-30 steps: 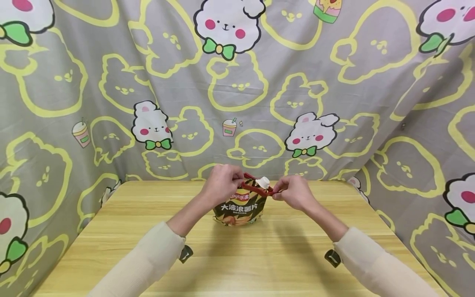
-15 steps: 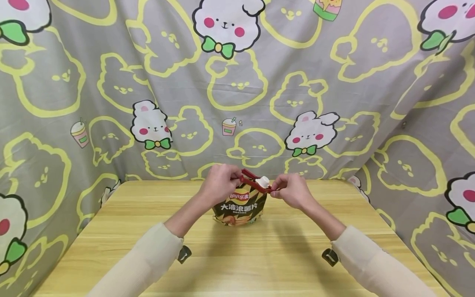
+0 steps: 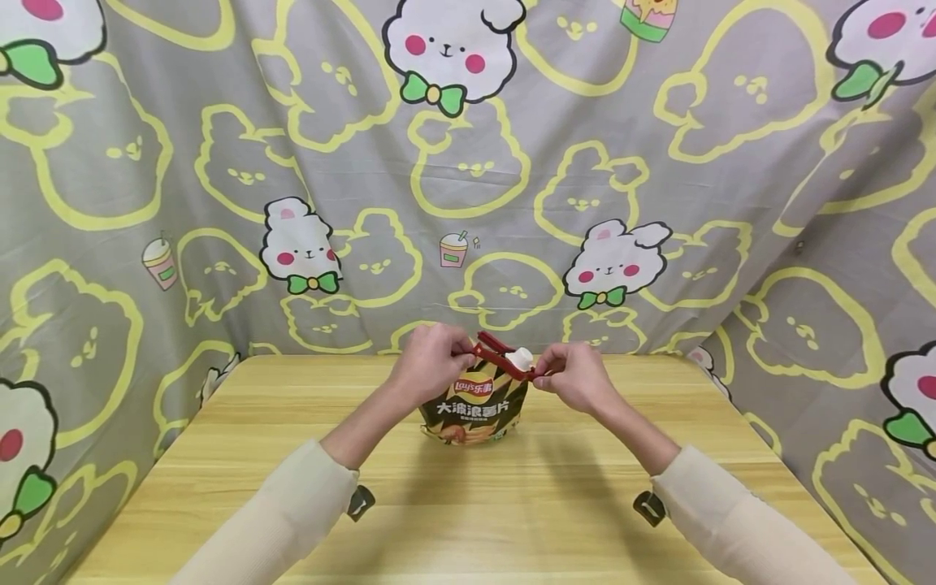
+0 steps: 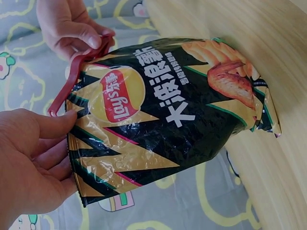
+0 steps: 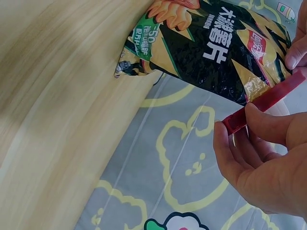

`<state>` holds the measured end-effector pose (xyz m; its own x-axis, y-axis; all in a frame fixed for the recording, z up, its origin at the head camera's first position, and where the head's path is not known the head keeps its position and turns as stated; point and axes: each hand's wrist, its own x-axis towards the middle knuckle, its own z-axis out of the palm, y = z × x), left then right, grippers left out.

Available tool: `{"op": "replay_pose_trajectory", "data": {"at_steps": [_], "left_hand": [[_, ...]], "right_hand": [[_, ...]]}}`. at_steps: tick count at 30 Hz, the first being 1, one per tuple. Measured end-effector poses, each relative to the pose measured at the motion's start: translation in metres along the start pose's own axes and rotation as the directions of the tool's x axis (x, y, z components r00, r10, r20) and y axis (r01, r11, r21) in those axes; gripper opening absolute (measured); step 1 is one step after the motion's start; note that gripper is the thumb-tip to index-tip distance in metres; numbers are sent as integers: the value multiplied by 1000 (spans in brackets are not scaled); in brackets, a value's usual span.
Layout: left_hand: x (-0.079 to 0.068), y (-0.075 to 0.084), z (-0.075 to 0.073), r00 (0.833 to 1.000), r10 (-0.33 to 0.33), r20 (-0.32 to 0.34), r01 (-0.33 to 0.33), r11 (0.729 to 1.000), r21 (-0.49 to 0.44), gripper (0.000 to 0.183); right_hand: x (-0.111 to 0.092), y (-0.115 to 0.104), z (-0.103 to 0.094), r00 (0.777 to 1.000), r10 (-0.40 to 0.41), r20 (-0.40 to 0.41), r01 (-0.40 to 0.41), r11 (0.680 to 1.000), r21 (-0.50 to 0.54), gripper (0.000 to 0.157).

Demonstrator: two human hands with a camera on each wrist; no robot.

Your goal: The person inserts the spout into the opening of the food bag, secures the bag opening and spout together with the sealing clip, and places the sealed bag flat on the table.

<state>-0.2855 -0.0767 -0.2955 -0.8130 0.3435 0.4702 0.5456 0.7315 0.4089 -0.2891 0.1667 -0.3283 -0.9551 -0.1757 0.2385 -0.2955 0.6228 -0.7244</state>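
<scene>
A black-and-gold potato chip bag [image 3: 471, 413] stands on the table, its top edge upward and tilted. At that top edge is a red bag clip [image 3: 500, 361] with a white spout [image 3: 520, 358]; its two bars stand apart at the left end. My left hand [image 3: 431, 363] pinches the bag's top edge, thumb in front and fingers behind, beside the clip's left end. With thumb and fingers, my right hand [image 3: 580, 375] pinches the clip's right end, clearly seen in the right wrist view on the red bar [image 5: 273, 98]. The bag's back is hidden.
The light wooden table [image 3: 468, 512] reaches to a grey cloth [image 3: 366, 179] with yellow cartoon outlines, which hangs behind it and along both sides. A black wrist device [image 3: 361, 503] shows at the left cuff, another [image 3: 649, 508] at the right.
The clip's left end has risen slightly and its rear bar shows more. My right hand has shifted a little to the left and up. The bag stays in place.
</scene>
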Motion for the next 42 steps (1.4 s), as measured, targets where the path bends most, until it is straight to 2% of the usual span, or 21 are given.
{"op": "replay_pose_trajectory", "data": {"at_steps": [10, 18, 24, 42], "left_hand": [[-1, 2, 0, 1000, -19, 4, 19, 1000, -10, 4], [1, 1, 1, 1000, -15, 4, 15, 1000, 3, 6], [1, 1, 0, 1000, -19, -2, 19, 1000, 7, 7], [2, 1, 0, 999, -29, 13, 29, 1000, 6, 7]], "right_hand": [[1, -1, -1, 1000, 12, -6, -12, 1000, -8, 12], [1, -1, -1, 1000, -6, -1, 6, 1000, -17, 21], [1, 0, -1, 1000, -24, -4, 23, 999, -32, 18], [1, 1, -1, 1000, -2, -4, 2, 1000, -18, 21]]}}
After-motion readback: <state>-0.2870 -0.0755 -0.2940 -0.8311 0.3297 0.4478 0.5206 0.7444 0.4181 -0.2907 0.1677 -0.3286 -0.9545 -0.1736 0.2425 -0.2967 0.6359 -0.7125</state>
